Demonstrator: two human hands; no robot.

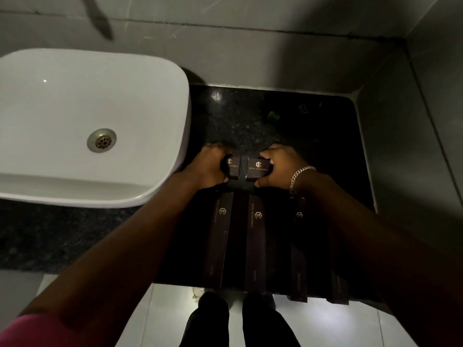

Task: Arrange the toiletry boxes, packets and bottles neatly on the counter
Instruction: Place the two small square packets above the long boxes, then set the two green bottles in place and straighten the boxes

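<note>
My left hand (210,169) gripped one small dark gold-logoed cardboard box (233,168), my right hand (280,169) its twin (258,169), side by side on the black speckled stone surface (240,121), at twelve o'clock from the long dark boxes (255,241). I was squaring them up; next called for nudging their edges level.

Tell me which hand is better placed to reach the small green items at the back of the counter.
Probably the right hand. It holds the right small box, almost straight below the green items. The left hand, on the left small box, sits nearer the sink.
</note>
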